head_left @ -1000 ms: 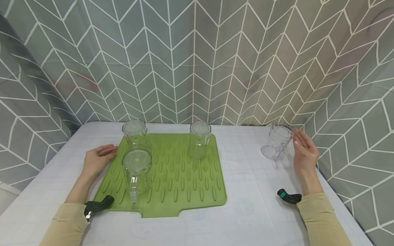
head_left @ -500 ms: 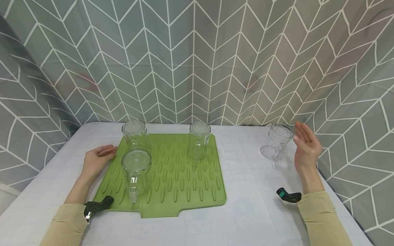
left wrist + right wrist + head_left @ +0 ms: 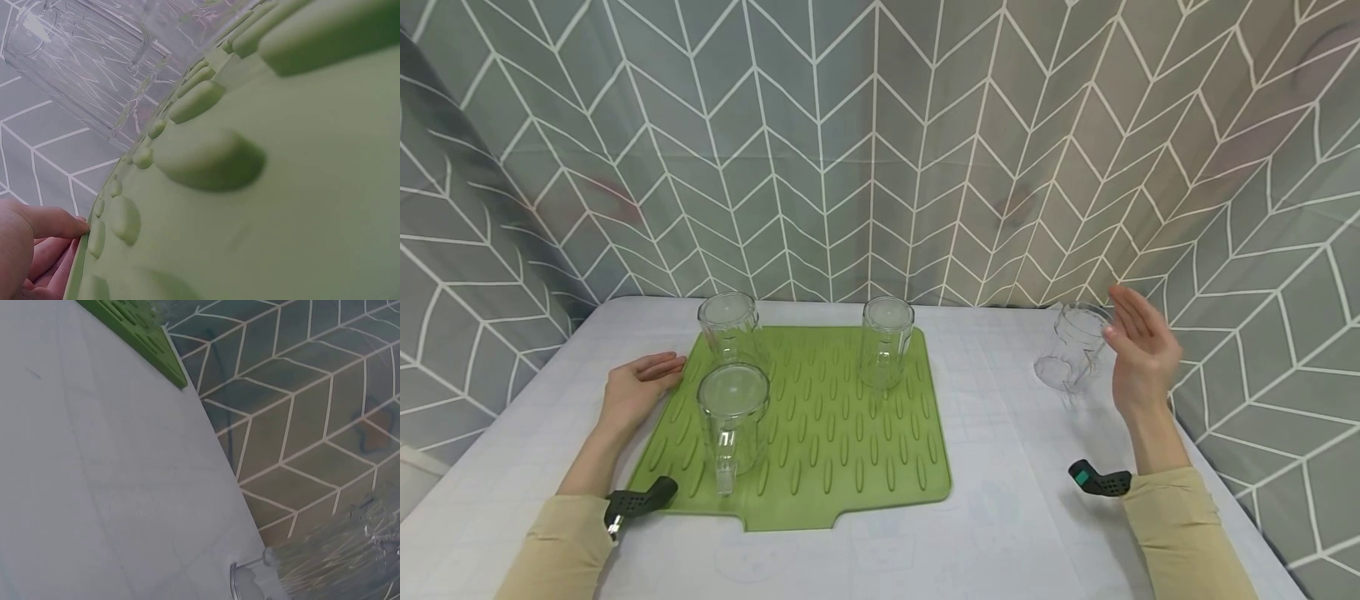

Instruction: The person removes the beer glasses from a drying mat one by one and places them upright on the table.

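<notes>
Three clear glass mugs stand on a green ridged mat [image 3: 835,433]: a back-left mug [image 3: 730,333], a front-left mug [image 3: 734,425] with its handle toward me, and a slimmer mug [image 3: 886,350] at the back right. My left hand [image 3: 632,393] rests at the mat's left edge; in the left wrist view its thumb [image 3: 59,223] touches that edge. On the right, another glass mug [image 3: 1072,350] stands on the white cloth. My right hand [image 3: 1144,358] is raised just beside it, fingers extended and holding nothing. The right wrist view catches part of this mug [image 3: 337,562], but not the hand.
A white cloth [image 3: 1000,500] covers the table. Behind and at both sides hangs a grey curtain [image 3: 880,167] with white chevron lines. The mat has a tab [image 3: 790,518] at its front edge.
My right hand has moved off the right-hand mug's rim, first outward and up, then slightly back to the left. The mugs, the mat and my left hand stay in place.
</notes>
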The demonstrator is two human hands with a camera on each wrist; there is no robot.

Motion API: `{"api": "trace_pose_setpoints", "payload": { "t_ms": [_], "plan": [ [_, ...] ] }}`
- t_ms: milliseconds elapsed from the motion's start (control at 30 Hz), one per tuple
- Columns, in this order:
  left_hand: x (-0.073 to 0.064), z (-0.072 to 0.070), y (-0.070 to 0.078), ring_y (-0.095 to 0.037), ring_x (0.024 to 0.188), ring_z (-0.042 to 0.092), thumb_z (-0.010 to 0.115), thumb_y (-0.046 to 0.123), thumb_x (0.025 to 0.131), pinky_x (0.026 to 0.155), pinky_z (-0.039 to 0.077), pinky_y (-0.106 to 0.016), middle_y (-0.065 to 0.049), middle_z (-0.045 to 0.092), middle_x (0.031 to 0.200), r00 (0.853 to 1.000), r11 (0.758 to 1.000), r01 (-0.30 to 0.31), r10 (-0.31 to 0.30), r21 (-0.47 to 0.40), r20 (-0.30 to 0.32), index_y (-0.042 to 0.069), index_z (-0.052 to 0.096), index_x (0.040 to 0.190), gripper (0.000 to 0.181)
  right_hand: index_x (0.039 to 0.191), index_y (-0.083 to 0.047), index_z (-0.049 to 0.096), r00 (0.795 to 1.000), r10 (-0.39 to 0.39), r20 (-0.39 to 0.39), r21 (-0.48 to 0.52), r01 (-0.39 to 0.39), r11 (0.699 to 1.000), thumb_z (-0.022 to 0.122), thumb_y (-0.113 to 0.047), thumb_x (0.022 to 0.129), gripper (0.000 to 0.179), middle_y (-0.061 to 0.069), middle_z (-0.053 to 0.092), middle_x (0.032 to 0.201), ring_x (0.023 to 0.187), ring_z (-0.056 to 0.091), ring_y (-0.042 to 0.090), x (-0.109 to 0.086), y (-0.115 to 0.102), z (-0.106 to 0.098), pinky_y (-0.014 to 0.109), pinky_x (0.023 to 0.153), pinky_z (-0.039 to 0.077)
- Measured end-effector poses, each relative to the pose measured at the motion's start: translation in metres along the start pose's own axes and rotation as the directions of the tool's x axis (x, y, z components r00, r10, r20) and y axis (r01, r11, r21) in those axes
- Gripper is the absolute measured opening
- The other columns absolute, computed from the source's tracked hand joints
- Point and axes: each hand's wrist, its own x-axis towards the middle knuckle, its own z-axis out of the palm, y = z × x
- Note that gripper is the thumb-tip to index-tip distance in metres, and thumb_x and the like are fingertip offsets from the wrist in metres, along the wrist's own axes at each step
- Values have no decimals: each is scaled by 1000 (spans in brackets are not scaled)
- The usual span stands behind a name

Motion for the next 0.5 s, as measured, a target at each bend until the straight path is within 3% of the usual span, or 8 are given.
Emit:
{"api": "trace_pose_setpoints", "payload": {
  "t_ms": [300,500],
  "plan": [
    [1,0,-2,24,87,43,64,27,98,114,36,-56,-22,62,131,1000,1000,0,0,0,1,-3,54,139,52,135,18,47,994,21,105,-28,-18,999,52,27,84,52,20,63,133,130,54,28,-5,2,18,31,121,33],
    [1,-1,-1,18,96,50,64,26,98,113,38,-55,-21,62,131,1000,1000,-6,6,15,-4,-2,55,138,50,139,15,45,985,81,154,-132,-61,989,53,24,87,54,17,60,138,134,51,25,-12,5,28,28,121,32]
  ]
}}
